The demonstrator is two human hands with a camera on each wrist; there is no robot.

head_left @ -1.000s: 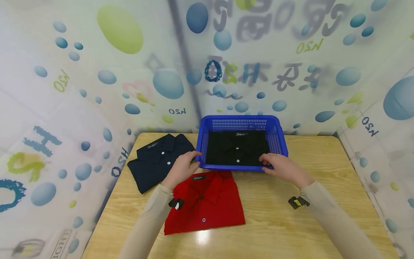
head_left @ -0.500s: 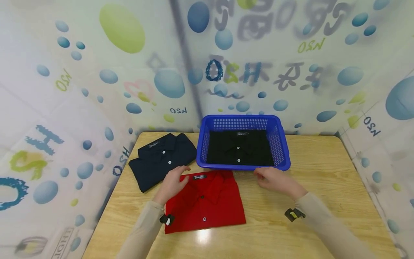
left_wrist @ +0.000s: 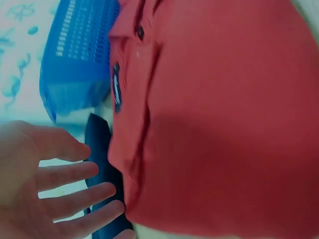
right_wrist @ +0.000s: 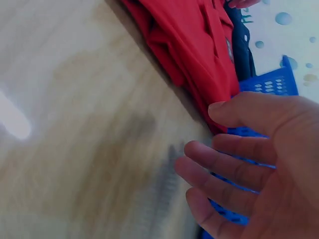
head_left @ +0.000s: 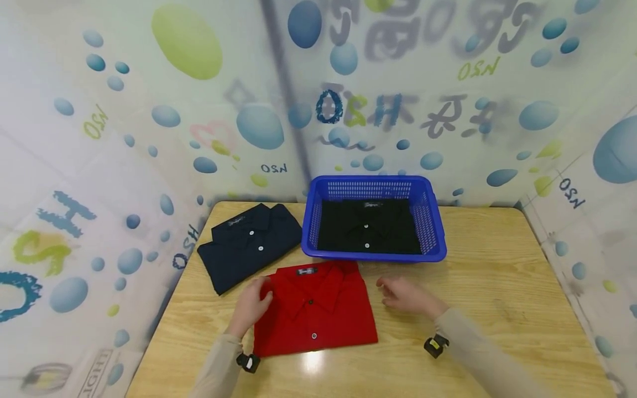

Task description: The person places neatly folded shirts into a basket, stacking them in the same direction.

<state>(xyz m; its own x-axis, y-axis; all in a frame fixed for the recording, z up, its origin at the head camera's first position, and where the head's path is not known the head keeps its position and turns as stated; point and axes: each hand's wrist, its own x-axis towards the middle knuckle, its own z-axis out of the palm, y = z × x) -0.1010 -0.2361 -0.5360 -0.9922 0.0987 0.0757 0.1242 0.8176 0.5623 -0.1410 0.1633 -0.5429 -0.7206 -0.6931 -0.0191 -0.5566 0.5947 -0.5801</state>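
Observation:
A folded red shirt (head_left: 318, 309) lies on the table in front of the basket, its collar toward the back. My left hand (head_left: 250, 305) is at the shirt's left edge, fingers spread and slightly bent, holding nothing; the left wrist view shows its fingertips (left_wrist: 117, 206) near the collar side. To the right of the red shirt, my right hand (head_left: 407, 296) hovers over the table with relaxed, empty fingers. Inside the blue plastic basket (head_left: 373, 257) lies a folded black shirt (head_left: 343, 228). A folded navy shirt (head_left: 244, 249) rests left of the basket.
The wooden table (head_left: 487, 309) stands against a patterned curtain (head_left: 423, 121) at the back and sides. The basket is near the table's back edge, close to the curtain. A dark strap-mounted device (head_left: 436, 345) sits on my right wrist.
Both hands have let go of the basket's front corners and drawn back toward me. The left is now by the red shirt's left edge, the right beside its right edge. The basket stays in place.

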